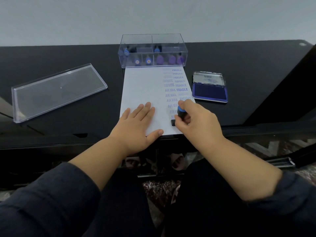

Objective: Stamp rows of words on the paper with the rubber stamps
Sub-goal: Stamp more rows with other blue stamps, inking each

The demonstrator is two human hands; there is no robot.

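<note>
Black glossy tabletop (68, 53). Left hand (136, 122), fingers flat, pins light, floppy paper (145, 86). Right hand (198, 122), at 3 o'clock, pinches rubber stamp (179, 113): small, rigid, best held by its handle. Ink pad (210, 92), open, at 1 o'clock. Stamp box (152, 50) farthest.

Probably office: desk (68, 53), ink pad (210, 92)

Both hands forward, forearms bare, dark sleeves pushed up.
Left hand (136, 123) lies flat, palm down, fingers straight and slightly spread, thumb out to the side. Right hand (196, 119) is curled, fingers and thumb gripping a small object, wrist angled inward.
</note>
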